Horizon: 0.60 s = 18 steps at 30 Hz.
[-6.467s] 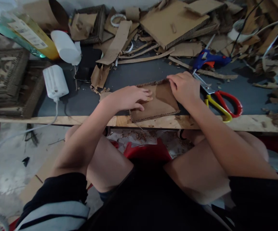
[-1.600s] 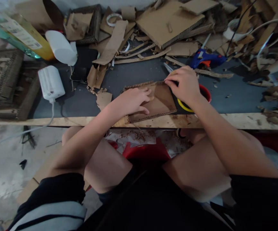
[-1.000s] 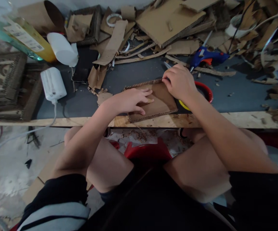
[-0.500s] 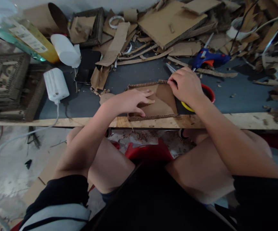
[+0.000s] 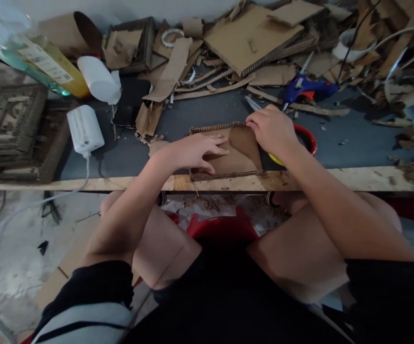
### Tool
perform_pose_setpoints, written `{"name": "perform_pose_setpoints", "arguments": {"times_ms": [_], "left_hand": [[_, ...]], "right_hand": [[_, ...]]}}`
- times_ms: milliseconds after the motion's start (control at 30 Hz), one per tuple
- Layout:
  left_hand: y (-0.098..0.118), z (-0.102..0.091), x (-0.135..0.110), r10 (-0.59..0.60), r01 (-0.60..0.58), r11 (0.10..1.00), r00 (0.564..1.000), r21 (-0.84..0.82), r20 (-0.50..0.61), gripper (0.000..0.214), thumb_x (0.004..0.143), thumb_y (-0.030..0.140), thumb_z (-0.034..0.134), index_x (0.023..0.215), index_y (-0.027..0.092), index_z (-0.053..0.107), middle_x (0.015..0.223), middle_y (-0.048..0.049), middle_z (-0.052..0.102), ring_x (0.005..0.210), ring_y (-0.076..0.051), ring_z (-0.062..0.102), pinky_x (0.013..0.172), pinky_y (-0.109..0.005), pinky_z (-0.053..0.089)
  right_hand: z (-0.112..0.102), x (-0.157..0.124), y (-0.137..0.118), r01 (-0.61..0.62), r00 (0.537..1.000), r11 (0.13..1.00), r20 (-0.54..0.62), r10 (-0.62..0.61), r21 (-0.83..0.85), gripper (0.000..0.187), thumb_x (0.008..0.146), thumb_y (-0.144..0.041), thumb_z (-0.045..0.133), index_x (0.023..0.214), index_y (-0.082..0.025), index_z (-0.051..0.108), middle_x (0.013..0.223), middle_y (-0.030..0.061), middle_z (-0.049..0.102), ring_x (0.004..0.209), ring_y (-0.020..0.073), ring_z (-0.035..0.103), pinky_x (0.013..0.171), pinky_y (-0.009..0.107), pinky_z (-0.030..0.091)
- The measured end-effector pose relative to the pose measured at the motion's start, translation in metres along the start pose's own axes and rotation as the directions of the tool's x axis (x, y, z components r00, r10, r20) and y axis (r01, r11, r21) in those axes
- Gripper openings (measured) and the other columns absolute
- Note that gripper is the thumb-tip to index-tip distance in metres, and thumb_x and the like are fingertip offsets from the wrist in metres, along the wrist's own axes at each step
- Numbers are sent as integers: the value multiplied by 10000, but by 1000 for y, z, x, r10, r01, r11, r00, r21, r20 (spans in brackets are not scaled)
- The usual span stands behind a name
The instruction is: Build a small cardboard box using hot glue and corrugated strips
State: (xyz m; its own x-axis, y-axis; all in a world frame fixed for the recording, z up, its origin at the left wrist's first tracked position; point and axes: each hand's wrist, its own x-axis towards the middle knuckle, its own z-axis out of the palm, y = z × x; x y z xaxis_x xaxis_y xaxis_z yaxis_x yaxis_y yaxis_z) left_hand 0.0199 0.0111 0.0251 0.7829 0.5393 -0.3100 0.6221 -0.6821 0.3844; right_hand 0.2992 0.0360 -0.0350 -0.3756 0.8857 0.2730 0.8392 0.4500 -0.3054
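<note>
A flat rectangular cardboard piece [image 5: 240, 155] lies near the table's front edge, with corrugated strips standing along its near and far edges. My left hand [image 5: 201, 150] rests on its left part, fingers spread. At the far right corner, my right hand [image 5: 273, 126] pinches the end of the far corrugated cardboard strip [image 5: 216, 127] between thumb and fingers. Scissors [image 5: 307, 138] with red and yellow handles lie partly under my right hand and wrist, their blades pointing away. Just beyond them is a blue glue gun [image 5: 309, 89].
Cardboard scraps [image 5: 253, 38] and strips cover the back of the table. To the left stand a white plug adapter [image 5: 85, 129] with a cable, a white bottle [image 5: 97, 79], a yellow liquid bottle [image 5: 51, 64] and stacked cardboard frames [image 5: 11, 126]. A dark phone [image 5: 131, 102] lies behind the adapter.
My right hand has shifted slightly along the far edge, and the strip's right end now sits more in line with that edge. My left hand stays in place on the cardboard.
</note>
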Motion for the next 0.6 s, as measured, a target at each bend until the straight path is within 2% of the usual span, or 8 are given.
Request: {"name": "perform_pose_setpoints", "arguments": {"times_ms": [167, 267, 433, 600], "left_hand": [[-1, 0, 1, -11, 10, 999, 1000, 42, 21, 634, 993, 313, 871, 1592, 289, 667, 1838, -81, 361, 1703, -310, 398, 1349, -404, 385], [2, -1, 1, -18, 17, 999, 1000, 45, 23, 659, 991, 313, 879, 1609, 305, 649, 1840, -69, 357, 1712, -305, 377, 1357, -401, 380], [7, -4, 1, -70, 69, 997, 997, 31, 35, 714, 956, 260, 917, 1614, 292, 642, 1831, -84, 373, 1706, -290, 390, 1368, -378, 368], [6, -3, 0, -38, 38, 998, 999, 49, 6, 696, 954, 274, 921, 1596, 321, 657, 1830, -65, 384, 1692, -291, 417, 1359, -394, 385]], "right_hand": [[-1, -3, -9, 6, 1000, 996, 2, -6, -91, 422, 1158, -261, 375, 1130, -198, 791, 1114, 142, 801, 1154, 319, 648, 929, 433, 539], [-1, -4, -9, -27, 1000, 996, -8, 27, -79, 402, 1154, -258, 400, 1161, -203, 798, 1142, 138, 804, 1149, 311, 658, 913, 424, 542], [-3, -5, -14, -63, 998, 994, 6, 64, -84, 354, 1144, -238, 456, 1107, -200, 806, 1142, 139, 801, 1151, 308, 665, 900, 422, 544], [-3, -6, -17, -86, 996, 989, -17, 84, -122, 362, 1139, -240, 451, 1094, -207, 808, 1111, 135, 804, 1135, 313, 659, 838, 409, 537]]}}
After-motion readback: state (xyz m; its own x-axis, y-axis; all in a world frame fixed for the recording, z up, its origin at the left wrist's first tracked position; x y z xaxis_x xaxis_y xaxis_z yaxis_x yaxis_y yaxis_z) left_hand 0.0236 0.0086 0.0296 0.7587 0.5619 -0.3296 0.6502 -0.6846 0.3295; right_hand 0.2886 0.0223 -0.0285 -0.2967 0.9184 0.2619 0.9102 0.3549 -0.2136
